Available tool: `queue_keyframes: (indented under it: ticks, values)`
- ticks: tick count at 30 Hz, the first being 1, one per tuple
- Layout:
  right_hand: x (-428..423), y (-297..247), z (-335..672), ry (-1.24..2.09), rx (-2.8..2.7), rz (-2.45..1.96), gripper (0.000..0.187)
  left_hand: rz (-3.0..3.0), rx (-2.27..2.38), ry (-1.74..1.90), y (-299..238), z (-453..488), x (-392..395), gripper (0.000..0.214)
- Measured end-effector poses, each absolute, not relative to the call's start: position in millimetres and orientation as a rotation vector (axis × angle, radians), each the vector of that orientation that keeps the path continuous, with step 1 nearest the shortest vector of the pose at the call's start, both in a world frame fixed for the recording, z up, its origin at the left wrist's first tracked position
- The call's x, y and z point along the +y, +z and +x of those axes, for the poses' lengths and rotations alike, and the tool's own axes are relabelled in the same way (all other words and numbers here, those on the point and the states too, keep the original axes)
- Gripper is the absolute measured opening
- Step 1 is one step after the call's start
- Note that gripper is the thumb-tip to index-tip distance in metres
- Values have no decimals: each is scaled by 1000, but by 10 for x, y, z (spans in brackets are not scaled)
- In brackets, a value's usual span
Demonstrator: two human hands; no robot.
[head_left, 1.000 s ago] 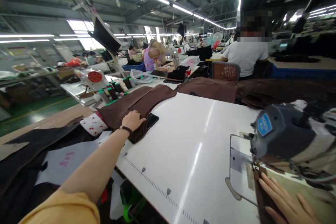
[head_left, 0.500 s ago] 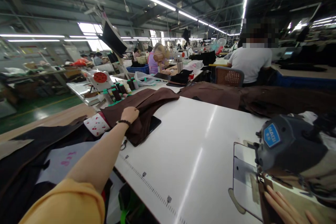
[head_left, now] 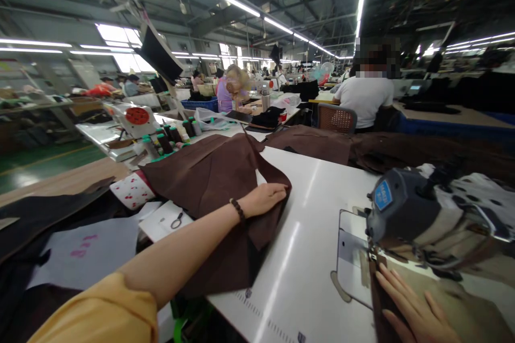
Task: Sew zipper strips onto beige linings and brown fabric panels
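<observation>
Left of the sewing machine, brown cloth runs away toward thread spools, left hand fingers seemingly pinching its edge; right hand lies flat, fingers spread.

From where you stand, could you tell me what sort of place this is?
Most likely a garment factory's sewing floor: a sewing machine stands on the white table, brown fabric lies under the left hand, and thread cones stand beyond it.
</observation>
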State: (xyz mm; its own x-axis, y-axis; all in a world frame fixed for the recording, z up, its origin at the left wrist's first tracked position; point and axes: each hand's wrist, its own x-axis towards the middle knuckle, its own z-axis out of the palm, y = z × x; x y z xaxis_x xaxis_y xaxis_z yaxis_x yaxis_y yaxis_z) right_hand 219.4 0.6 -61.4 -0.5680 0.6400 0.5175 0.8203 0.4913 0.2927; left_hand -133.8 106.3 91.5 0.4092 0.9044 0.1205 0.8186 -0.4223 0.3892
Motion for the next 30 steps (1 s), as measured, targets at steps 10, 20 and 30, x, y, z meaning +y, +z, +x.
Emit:
queue_keyframes:
  ticks: [10,20,30]
  values:
    - [-157,-214,1970,3,-2471,-1650,51,2749,682,193,314,-544,791,67]
    - [-156,-6,1861,235,-2377,-1780,44,2692,680,-149,475,-614,246,100]
    - [-169,76,1857,290,-2376,-1801,48,2661,756,-85,495,-546,160,41]
